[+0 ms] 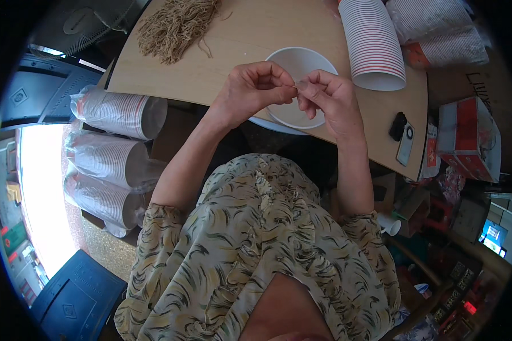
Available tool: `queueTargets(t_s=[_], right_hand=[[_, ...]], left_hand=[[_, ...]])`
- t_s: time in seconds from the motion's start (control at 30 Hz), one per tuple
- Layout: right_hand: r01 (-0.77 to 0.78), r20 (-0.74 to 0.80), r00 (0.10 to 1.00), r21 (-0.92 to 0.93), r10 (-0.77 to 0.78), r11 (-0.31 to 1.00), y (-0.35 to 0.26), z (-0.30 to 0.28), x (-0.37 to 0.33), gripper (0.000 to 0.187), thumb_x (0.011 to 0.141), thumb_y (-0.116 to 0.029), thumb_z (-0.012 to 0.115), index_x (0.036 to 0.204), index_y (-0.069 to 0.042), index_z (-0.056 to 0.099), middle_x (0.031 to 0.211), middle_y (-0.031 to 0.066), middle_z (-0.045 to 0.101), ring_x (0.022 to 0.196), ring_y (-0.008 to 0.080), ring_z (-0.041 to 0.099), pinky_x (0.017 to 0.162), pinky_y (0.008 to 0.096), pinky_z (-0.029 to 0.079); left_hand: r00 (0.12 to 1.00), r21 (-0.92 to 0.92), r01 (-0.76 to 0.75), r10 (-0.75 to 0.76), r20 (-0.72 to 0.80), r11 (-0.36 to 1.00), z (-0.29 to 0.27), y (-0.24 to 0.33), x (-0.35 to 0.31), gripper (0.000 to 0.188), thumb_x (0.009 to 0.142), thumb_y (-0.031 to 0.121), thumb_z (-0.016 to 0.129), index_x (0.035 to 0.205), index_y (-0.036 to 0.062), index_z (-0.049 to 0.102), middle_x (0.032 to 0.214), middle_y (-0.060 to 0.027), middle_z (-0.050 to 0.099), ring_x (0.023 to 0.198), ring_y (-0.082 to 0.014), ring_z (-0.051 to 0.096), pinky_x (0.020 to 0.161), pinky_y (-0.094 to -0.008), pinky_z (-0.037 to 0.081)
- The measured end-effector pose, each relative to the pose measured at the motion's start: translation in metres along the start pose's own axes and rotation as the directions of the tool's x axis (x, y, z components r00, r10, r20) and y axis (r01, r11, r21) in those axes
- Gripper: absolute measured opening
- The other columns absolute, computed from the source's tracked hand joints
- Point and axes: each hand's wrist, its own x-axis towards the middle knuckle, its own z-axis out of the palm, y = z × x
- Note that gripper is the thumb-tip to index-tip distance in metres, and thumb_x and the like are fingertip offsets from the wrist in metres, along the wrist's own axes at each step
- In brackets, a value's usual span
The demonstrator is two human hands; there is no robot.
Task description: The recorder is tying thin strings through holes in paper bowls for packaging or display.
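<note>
My left hand [257,88] and my right hand [334,102] meet above a white round tub [304,59]. Thumb and fingers are pinched together on each hand, with the fingertips almost touching. A tiny thin piece seems to lie between them, too small to make out. The tub stands at the table's near edge, and my hands cover part of its opening. Farther off to the left, a tangled bundle of tan strings [176,27] lies on the wooden table [256,28].
A tall stack of white tubs with red rims [375,48] lies at the right, beside plastic-wrapped stacks [438,34]. A phone [405,145] and a small black object [398,126] rest near the right edge. More wrapped tubs [111,159] stand below on the left.
</note>
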Motion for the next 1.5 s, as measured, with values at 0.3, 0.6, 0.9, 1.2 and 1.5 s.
queueTargets(t_s=[0.3,0.6,0.9,1.2,1.5], right_hand=[[0.019,-0.041,0.999,0.035,-0.018,0.999,0.007,0.001,0.0,0.014,0.097,-0.014,0.067,0.095,0.001,0.067,0.073,0.0044,0.066,0.059,0.0074,0.058,0.052,0.0199,0.045],[-0.02,-0.057,0.998,0.037,0.022,0.999,-0.004,0.002,-0.003,0.018,0.099,-0.015,0.064,0.101,0.002,0.069,0.075,0.0061,0.068,0.057,0.007,0.057,0.052,0.0203,0.046],[0.047,-0.007,0.999,-0.032,-0.047,0.998,0.003,-0.001,0.0,0.015,0.099,-0.012,0.065,0.105,0.001,0.069,0.075,0.0031,0.067,0.057,0.0049,0.055,0.052,0.0193,0.044],[0.063,-0.092,0.994,-0.034,-0.066,0.997,0.004,0.005,0.0,0.015,0.102,-0.013,0.061,0.102,0.0,0.065,0.074,0.0024,0.064,0.056,0.0043,0.052,0.05,0.0194,0.043],[0.111,-0.193,0.972,-0.12,-0.133,0.987,0.0,0.008,0.0,0.015,0.102,-0.014,0.061,0.104,0.001,0.064,0.074,0.002,0.064,0.057,0.0034,0.049,0.052,0.0187,0.04]], left_hand=[[0.999,0.071,-0.047,0.046,0.017,0.996,-0.001,-0.003,0.001,0.021,0.091,0.003,0.075,0.109,0.0003,0.065,0.093,-0.0033,0.071,0.09,-0.0098,0.068,0.085,-0.0243,0.055],[0.998,-0.008,-0.054,0.054,0.018,0.999,-0.004,-0.004,0.0,0.029,0.092,0.001,0.072,0.118,0.001,0.061,0.093,-0.0029,0.071,0.092,-0.0099,0.068,0.087,-0.0255,0.054],[0.998,0.013,-0.069,0.069,0.017,0.998,-0.004,-0.001,0.001,0.032,0.092,0.006,0.074,0.119,-0.0004,0.06,0.091,-0.004,0.074,0.089,-0.008,0.068,0.085,-0.0255,0.055],[1.0,0.038,-0.021,0.022,-0.002,0.999,-0.002,0.004,-0.002,0.042,0.092,0.0,0.069,0.132,-0.0019,0.056,0.099,-0.008,0.073,0.093,-0.0131,0.07,0.087,-0.0276,0.055],[1.0,0.036,-0.029,0.029,0.009,0.999,-0.001,0.003,0.001,0.042,0.092,0.002,0.07,0.131,-0.0034,0.056,0.098,-0.0083,0.073,0.093,-0.0122,0.069,0.088,-0.027,0.055]])
